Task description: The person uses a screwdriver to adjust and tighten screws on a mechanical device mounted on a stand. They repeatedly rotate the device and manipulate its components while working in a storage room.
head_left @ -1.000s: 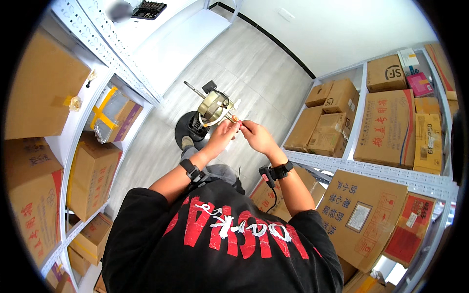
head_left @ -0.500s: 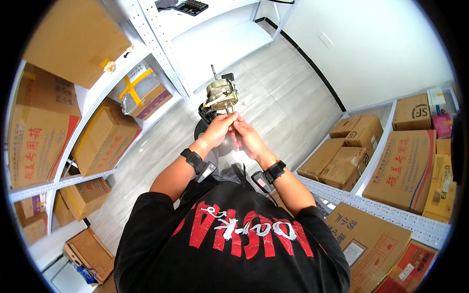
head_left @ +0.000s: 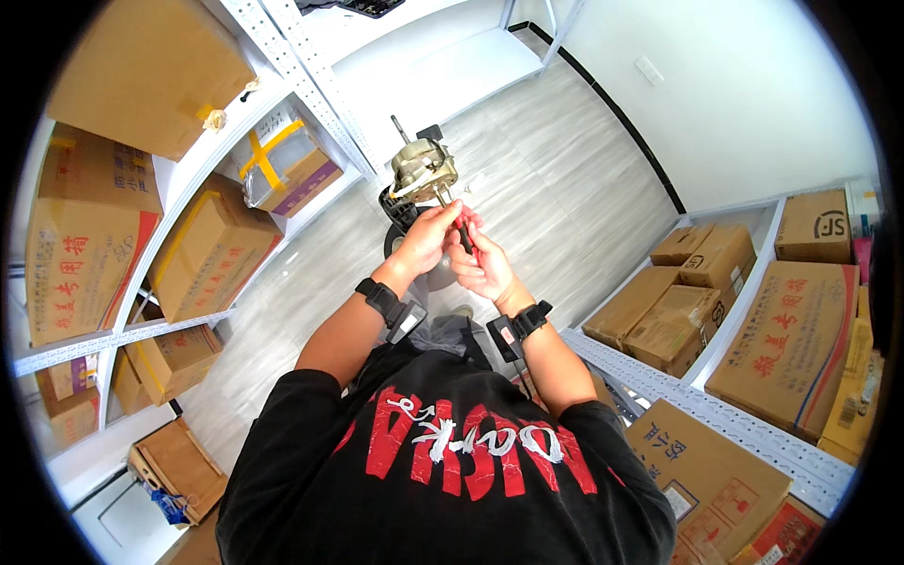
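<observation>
In front of me stands an electric fan motor [head_left: 420, 169], with a bare metal casing, a thin shaft rising at the back and metal rods on the near side. A black plastic housing [head_left: 399, 209] sits under it. My right hand [head_left: 486, 271] is closed around a slim red-and-black handled tool [head_left: 466, 235], whose exact kind I cannot make out. My left hand [head_left: 424, 241] is closed by the motor's near rods, thumb and fingertips pinched at the tool's upper end. Its fingers hide what lies between them.
Shelves with cardboard boxes [head_left: 202, 254] stand on my left; a low rack with more boxes [head_left: 673, 330] is on my right. Ahead are a white shelf [head_left: 452, 85] and a white wall [head_left: 716, 104]. A brown box [head_left: 179, 471] sits at lower left.
The red-and-black tool now shows between my hands. My right hand has turned and moved slightly down and right, its fingers wrapped around it. The whole view has shifted a little.
</observation>
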Available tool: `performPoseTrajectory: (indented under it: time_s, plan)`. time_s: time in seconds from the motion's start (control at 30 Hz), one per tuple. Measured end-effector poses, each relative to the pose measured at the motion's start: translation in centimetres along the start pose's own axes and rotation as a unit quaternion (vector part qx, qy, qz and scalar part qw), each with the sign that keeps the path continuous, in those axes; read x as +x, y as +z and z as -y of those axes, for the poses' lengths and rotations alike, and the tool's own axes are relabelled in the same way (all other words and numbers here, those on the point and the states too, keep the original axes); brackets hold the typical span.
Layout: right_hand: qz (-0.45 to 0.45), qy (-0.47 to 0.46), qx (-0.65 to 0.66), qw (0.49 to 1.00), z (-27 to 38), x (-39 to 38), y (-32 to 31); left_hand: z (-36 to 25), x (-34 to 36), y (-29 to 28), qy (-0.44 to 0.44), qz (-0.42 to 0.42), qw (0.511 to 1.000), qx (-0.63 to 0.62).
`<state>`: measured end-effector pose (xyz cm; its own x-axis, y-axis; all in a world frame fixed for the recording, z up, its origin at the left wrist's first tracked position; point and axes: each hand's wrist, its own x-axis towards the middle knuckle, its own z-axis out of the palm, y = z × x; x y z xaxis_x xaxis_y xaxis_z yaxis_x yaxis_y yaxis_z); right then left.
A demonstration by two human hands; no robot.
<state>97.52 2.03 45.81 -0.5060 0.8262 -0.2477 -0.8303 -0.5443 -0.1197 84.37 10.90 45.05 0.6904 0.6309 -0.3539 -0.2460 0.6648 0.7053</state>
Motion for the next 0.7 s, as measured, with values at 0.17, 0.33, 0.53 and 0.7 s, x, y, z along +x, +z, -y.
performPoseTrajectory:
  time_s: [0.17, 0.33, 0.53, 0.7]
  plan:
    - [-0.056, 0.062, -0.102, 0.991, 3.3, -0.6, 1.4, -0.8, -0.2, 2.2, 0.023, -0.004, 0.998, -0.050]
    - [-0.081, 0.080, -0.161, 0.980, 3.5, -0.3, 2.7, -0.9, -0.7, 2.3, 0.010, -0.037, 0.997, -0.071]
    - [-0.116, 0.076, -0.146, 0.980, 3.7, -0.2, 2.1, -0.1, 0.5, 4.4, -0.004, -0.154, 0.988, -0.021]
    - [-0.176, 0.063, -0.249, 0.950, 3.9, -0.2, 3.8, -0.6, 0.8, 5.9, -0.027, -0.210, 0.977, 0.020]
